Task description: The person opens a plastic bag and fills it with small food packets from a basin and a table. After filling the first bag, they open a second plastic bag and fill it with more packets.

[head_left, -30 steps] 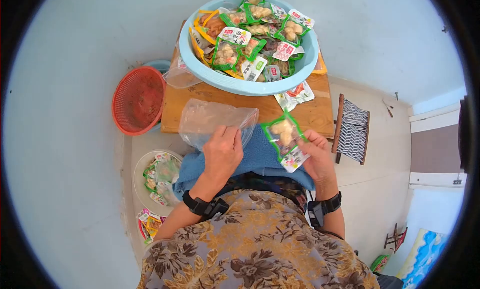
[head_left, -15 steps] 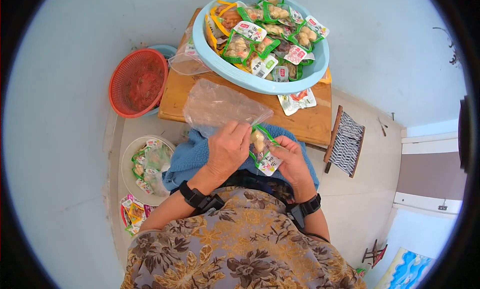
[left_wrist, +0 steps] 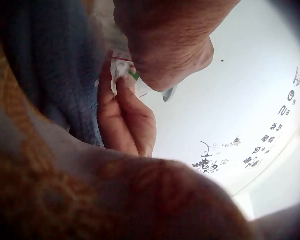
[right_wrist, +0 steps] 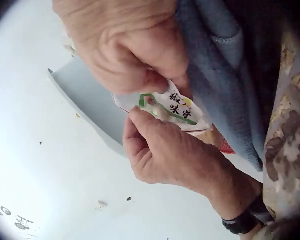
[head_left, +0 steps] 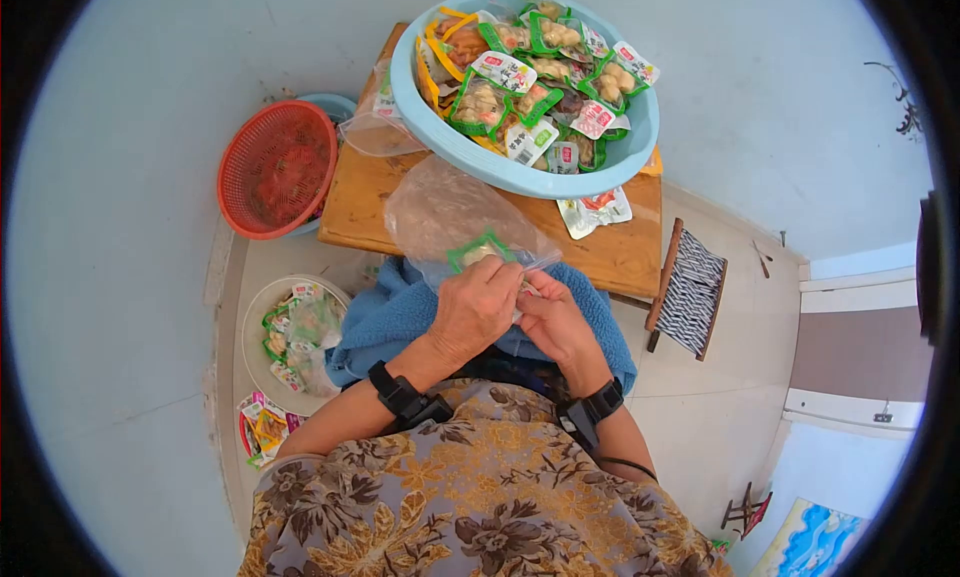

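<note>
In the head view my left hand grips the mouth of a clear plastic bag, which stretches up over the table's front edge. A green-edged snack packet shows through the film just beyond the left fingers. My right hand pinches at the bag's mouth from the other side, close against the left. In the right wrist view the packet's white printed end lies between both hands. From the left wrist, the right thumb and fingers are seen at the white end; most of the packet is hidden there.
A light-blue basin heaped with snack packets stands on a wooden table. One more packet lies in front of it. To the left are a red colander and a pale bucket with packets. A woven stool stands right.
My right hand has moved left with the packet, bringing it from outside the bag to the bag's mouth, where its upper part now shows through the film. My left hand keeps hold of the bag.
</note>
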{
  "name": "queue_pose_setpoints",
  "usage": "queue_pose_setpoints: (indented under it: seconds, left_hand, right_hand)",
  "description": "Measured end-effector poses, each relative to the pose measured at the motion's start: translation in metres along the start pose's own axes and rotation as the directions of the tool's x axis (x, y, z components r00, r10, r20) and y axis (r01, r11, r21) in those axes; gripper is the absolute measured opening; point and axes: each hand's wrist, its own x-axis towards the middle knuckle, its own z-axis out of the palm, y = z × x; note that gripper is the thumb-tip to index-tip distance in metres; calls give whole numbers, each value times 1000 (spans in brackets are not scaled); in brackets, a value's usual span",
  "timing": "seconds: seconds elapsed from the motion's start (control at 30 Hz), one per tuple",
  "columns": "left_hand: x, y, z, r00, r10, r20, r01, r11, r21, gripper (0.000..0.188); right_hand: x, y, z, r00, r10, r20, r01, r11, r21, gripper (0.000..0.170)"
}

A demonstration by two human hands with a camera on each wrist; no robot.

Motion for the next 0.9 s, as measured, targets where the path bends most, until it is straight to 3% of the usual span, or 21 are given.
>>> queue_pose_setpoints:
  seconds: [0.17, 0.27, 0.37, 0.43, 0.47, 0.5, 0.57, 0.63, 0.9]
  left_hand:
    - [2, -3, 4, 998, 40, -39, -43, 996, -75, 14]
    - [2, -6, 7, 996, 88, 4, -88, 995, -43, 8]
    - [3, -12, 6, 995, 73, -62, -77, 995, -57, 10]
    - [2, -15, 4, 999, 1, -41, -5, 996, -92, 10]
    - [1, -17, 5, 999, -1, -44, -3, 996, -91, 10]
    - [0, -20, 6, 998, 1, -62, -7, 996, -92, 10]
    - [0, -22, 5, 997, -1, -81, -6, 996, -93, 10]
    - [0, -24, 4, 995, -43, -93, 31, 991, -128, 10]
    - [3, -29, 3, 994, -72, -86, 59, 987, -147, 14]
  right_hand:
    - [25, 6, 8, 996, 78, 40, -80, 996, 50, 32]
    - [48, 17, 6, 991, 114, -76, -109, 992, 65, 32]
    - [61, 19, 18, 988, 140, 65, -147, 983, 106, 29]
    - [57, 17, 33, 995, 96, -5, -96, 994, 52, 27]
    - [79, 40, 12, 995, 98, -3, -97, 994, 50, 27]
    - [117, 79, -28, 995, 77, 59, -79, 996, 34, 26]
    - [128, 89, -26, 991, 61, 120, -63, 998, 18, 25]
    - [115, 95, -27, 982, -188, 27, 189, 982, -28, 20]
    - [112, 96, -25, 973, -228, 39, 225, 897, -380, 17]
